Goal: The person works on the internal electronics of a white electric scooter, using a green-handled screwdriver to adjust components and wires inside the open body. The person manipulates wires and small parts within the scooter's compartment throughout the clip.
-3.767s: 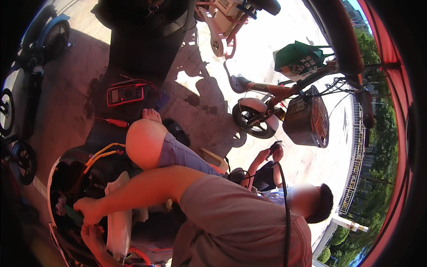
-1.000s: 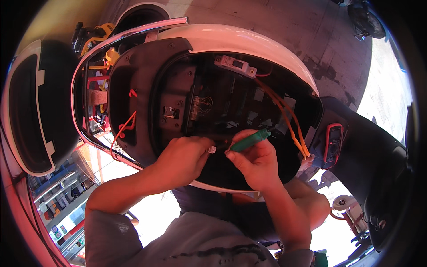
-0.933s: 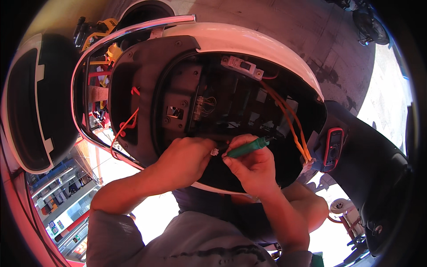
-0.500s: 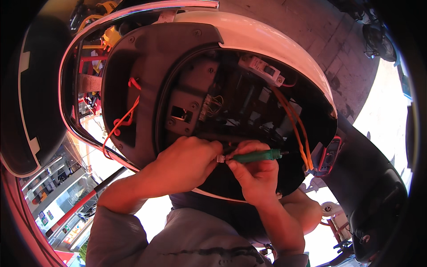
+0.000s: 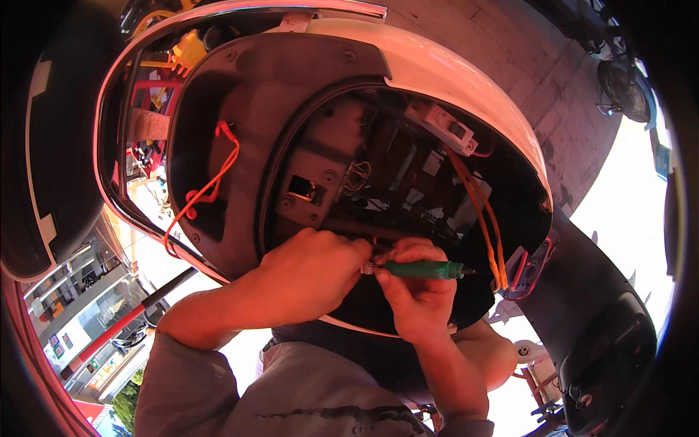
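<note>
Both my hands work over the open bay of a scooter body (image 5: 466,69), close to its near edge. In the fingers of my left hand (image 5: 320,273) is a small whitish wire connector (image 5: 368,268), mostly covered by the fingertips. My right hand (image 5: 419,306) is closed around a green-handled probe (image 5: 422,270). Its thin tip points left and meets the connector's end; whether it sits inside cannot be made out. Something thin and dark runs from the handle's right end.
A white circuit breaker (image 5: 444,125) sits at the bay's far right, with orange cables (image 5: 484,211) running toward me. A red-edged multimeter (image 5: 530,268) is to the right. Loose orange wire (image 5: 218,175) lies in the left recess. A chrome rail (image 5: 102,124) curves around the left.
The view has shifted slightly, so the scooter's bay sits a little further right. Both hands keep their hold, and the probe stays against the connector.
</note>
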The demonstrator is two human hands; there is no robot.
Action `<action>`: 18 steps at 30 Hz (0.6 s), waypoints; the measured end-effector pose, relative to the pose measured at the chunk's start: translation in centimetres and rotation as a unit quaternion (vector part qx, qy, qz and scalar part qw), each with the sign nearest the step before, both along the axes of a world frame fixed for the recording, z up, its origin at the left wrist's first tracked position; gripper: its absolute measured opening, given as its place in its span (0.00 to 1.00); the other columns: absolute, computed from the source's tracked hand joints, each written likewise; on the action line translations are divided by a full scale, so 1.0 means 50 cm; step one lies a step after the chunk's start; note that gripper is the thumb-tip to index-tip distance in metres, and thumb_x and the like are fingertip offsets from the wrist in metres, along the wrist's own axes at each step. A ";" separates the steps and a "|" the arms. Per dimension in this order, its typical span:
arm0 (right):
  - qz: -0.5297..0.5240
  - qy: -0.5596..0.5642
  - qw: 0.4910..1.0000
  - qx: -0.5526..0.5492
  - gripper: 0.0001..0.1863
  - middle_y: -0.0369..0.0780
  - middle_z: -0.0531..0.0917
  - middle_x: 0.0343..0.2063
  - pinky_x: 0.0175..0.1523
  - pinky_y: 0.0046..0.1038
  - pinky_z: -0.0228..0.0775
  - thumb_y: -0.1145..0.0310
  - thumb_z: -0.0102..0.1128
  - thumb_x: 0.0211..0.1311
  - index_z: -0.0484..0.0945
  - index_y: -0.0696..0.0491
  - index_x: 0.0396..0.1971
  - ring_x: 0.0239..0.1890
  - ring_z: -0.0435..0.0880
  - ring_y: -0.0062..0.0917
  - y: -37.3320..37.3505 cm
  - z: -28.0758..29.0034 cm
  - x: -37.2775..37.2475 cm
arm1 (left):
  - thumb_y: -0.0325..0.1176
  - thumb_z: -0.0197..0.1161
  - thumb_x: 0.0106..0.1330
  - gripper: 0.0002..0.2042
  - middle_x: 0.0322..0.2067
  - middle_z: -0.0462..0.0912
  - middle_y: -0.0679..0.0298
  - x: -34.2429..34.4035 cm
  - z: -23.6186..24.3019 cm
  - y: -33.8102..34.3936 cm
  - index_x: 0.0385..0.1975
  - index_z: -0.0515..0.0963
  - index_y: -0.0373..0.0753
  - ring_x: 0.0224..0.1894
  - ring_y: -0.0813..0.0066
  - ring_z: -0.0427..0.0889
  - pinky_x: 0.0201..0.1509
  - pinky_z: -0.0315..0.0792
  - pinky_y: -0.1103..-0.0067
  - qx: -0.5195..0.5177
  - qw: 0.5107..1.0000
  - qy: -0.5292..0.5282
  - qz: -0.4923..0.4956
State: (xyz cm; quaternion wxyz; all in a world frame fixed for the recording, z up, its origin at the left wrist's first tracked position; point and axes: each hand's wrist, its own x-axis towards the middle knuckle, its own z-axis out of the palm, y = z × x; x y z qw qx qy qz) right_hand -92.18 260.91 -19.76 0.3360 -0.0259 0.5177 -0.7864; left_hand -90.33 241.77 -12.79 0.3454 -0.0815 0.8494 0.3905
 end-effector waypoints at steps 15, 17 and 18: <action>0.003 0.072 0.997 0.038 0.18 0.43 0.76 0.48 0.48 0.24 0.82 0.90 0.67 0.59 0.76 0.58 0.46 0.46 0.85 0.24 0.002 -0.003 0.000 | 0.27 0.61 0.64 0.08 0.29 0.85 0.45 0.007 -0.010 -0.003 0.39 0.79 0.30 0.33 0.42 0.86 0.39 0.81 0.56 0.009 1.000 0.022 -0.019; -0.006 0.071 0.997 0.036 0.17 0.44 0.77 0.47 0.47 0.24 0.83 0.89 0.68 0.58 0.77 0.58 0.45 0.45 0.86 0.24 0.001 -0.003 0.000 | 0.27 0.61 0.65 0.08 0.29 0.85 0.46 0.008 -0.008 -0.002 0.40 0.79 0.30 0.33 0.43 0.86 0.38 0.81 0.56 0.007 1.000 0.021 -0.015; -0.004 0.076 0.996 0.040 0.17 0.44 0.77 0.47 0.48 0.24 0.83 0.89 0.68 0.58 0.77 0.58 0.44 0.45 0.86 0.25 0.001 -0.003 0.000 | 0.27 0.61 0.65 0.08 0.29 0.85 0.46 0.008 -0.007 -0.002 0.40 0.79 0.30 0.33 0.43 0.86 0.38 0.81 0.56 0.006 1.000 0.019 -0.013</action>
